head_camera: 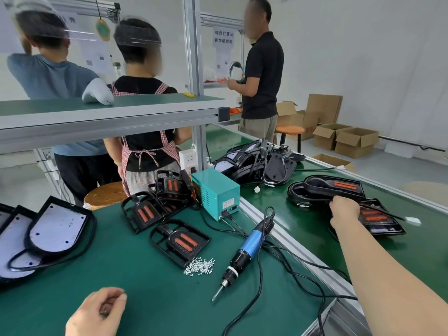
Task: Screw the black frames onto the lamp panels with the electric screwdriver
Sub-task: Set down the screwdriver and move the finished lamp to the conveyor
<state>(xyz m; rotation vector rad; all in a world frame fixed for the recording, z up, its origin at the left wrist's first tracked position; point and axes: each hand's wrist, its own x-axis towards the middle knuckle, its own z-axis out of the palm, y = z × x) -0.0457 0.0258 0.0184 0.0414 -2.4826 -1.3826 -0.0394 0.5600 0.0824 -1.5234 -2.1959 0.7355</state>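
Right hand (pixel 344 210) grips frame (pixel 390 228); left (pixel 101 309) curled.

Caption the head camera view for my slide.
Right hand on a lamp panel; screwdriver and screws lie untouched near the left hand.

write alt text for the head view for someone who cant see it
A person's right hand reaches across to black lamp units on the right-hand bench; the left hand hovers, loosely curled, over the green mat. A blue electric screwdriver lies beside a pile of screws.
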